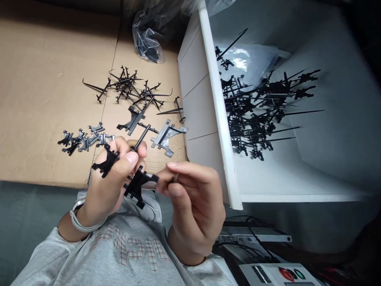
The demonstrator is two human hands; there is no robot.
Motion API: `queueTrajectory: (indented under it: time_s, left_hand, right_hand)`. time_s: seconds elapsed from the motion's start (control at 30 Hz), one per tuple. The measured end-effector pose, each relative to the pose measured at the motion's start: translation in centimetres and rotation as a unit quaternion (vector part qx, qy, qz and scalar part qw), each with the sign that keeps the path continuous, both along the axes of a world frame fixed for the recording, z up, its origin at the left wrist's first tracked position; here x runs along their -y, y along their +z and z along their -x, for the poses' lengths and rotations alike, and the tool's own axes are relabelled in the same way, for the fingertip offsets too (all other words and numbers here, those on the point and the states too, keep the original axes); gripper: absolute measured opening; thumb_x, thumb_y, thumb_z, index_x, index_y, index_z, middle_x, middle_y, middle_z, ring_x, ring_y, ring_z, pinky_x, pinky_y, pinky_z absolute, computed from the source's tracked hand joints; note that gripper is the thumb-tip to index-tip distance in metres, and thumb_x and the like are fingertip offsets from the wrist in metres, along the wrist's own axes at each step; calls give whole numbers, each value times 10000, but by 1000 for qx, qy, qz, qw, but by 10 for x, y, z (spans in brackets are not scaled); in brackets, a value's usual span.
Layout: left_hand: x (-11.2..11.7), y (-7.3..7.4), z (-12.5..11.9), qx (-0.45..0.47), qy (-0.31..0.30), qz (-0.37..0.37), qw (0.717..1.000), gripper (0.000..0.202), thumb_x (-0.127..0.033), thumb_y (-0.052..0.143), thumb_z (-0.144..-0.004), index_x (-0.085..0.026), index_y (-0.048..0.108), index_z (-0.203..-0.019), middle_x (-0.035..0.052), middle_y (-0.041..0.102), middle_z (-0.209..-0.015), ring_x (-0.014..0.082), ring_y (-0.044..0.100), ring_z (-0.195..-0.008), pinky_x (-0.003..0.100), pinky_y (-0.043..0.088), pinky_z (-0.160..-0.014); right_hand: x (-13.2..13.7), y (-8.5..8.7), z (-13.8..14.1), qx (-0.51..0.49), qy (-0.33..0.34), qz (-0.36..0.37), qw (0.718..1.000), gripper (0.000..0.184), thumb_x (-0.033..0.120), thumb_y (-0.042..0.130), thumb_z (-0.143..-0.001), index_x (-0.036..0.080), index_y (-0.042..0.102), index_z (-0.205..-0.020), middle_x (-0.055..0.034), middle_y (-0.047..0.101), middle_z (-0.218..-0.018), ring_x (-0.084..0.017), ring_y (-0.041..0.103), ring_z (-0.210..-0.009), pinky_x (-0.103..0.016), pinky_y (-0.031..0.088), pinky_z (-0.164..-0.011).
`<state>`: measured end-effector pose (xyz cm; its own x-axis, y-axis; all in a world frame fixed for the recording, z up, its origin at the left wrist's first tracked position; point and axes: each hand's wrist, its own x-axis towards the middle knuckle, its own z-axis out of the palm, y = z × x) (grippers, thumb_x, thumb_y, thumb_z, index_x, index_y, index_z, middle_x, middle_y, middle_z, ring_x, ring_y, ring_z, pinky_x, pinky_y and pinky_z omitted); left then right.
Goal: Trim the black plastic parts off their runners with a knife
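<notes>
Between thumb and fingers, my left hand grips a thin black plastic rod with a crossbar at its far end. Two black forked brackets, one on the left and one on the right, sit at that crossbar. Close to my left thumb are two more black brackets, one by the knuckles and one below the thumb; how they are joined is hidden. My right hand is curled with its fingertips beside the lower bracket's arm; what lies between them is unclear.
On the cardboard-covered table lie a heap of thin black rods and a small pile of brackets. A clear bag stands behind. At right, a white bin holds many black assemblies. A button panel is below.
</notes>
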<state>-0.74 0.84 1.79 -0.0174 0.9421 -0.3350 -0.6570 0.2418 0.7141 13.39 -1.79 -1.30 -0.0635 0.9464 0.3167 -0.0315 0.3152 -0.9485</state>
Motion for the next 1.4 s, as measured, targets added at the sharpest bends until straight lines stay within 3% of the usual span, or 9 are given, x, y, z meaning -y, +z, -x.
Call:
queueTrajectory:
  time_s: [0.13, 0.37, 0.6, 0.7, 0.8, 1.0, 1.13, 1.27, 1.4]
  left_hand:
    - [-8, -1, -1, -41, 26, -16, 999, 366, -215, 849, -799, -203, 496, -704, -52, 642, -829, 57, 475, -582, 183, 401, -525]
    - [-13, 0, -2, -53, 47, -6, 997, 423, -272, 897, -754, -204, 485, -688, -46, 636, -810, 56, 443, -562, 177, 389, -499]
    - [-11, -12, -3, -47, 6, -59, 997, 349, -452, 852, -875, -220, 619, -760, -10, 696, -889, 117, 603, -654, 225, 539, -584]
    - [-8, -18, -2, -46, 6, -91, 995, 370, -559, 837, -860, -236, 677, -776, 15, 701, -859, 205, 679, -830, 317, 621, -766]
    - [-7, -19, -1, -76, -6, -95, 993, 420, -648, 781, -866, -242, 717, -782, 66, 717, -898, 305, 689, -1058, 358, 629, -803]
    - [-6, -16, 12, -123, -123, -85, 981, 264, -453, 714, -988, -228, 782, -867, 129, 760, -1088, 324, 683, -1227, 307, 629, -769]
    - [-12, -15, 25, -172, -147, -140, 964, 240, -385, 720, -994, -223, 806, -839, 160, 752, -1066, 350, 554, -1430, 242, 593, -675]
    - [-16, -12, 29, -187, -165, -115, 962, 284, -441, 759, -963, -215, 811, -798, 139, 731, -977, 327, 662, -1179, 292, 598, -734]
    - [-13, -10, 22, -94, -179, -47, 978, 329, -476, 777, -944, -190, 798, -782, 95, 691, -839, 244, 661, -833, 342, 576, -768]
  right_hand:
    - [4, 0, 2, -51, 50, 24, 997, 292, 233, 569, -1071, 273, 590, -1359, -1, 675, -841, -145, 643, -682, -278, 581, -628]
    - [12, 2, 8, -55, 83, 23, 995, 230, 227, 522, -1078, 316, 517, -1291, -27, 692, -984, -174, 670, -816, -345, 592, -752]
    - [3, 5, 7, -58, 46, 75, 994, 366, 374, 644, -1051, 310, 530, -1393, -4, 687, -879, -155, 610, -715, -289, 569, -668]
    - [-5, 10, 11, -78, 15, 99, 992, 257, 360, 708, -1018, 301, 621, -1252, 25, 663, -794, -122, 584, -603, -233, 512, -538]
    - [-12, 14, 11, -59, -15, 108, 992, 111, 332, 724, -1009, 272, 684, -1094, 31, 662, -766, -114, 626, -602, -219, 518, -529]
    - [-22, 10, 1, -57, -42, 79, 994, 77, 340, 685, -1031, 269, 705, -1055, 13, 716, -828, -126, 712, -675, -218, 581, -576]
    - [-26, 7, -2, -72, -27, 98, 992, 89, 358, 664, -1043, 285, 699, -1080, -5, 743, -906, -159, 769, -806, -259, 638, -682]
    - [-28, 9, -1, -102, 10, 108, 989, 107, 346, 647, -1050, 304, 642, -1149, 6, 745, -881, -156, 764, -766, -255, 619, -645]
    - [-31, 10, 4, -177, 78, 111, 975, 102, 292, 590, -1074, 319, 553, -1165, 42, 722, -811, -122, 695, -593, -201, 500, -477]
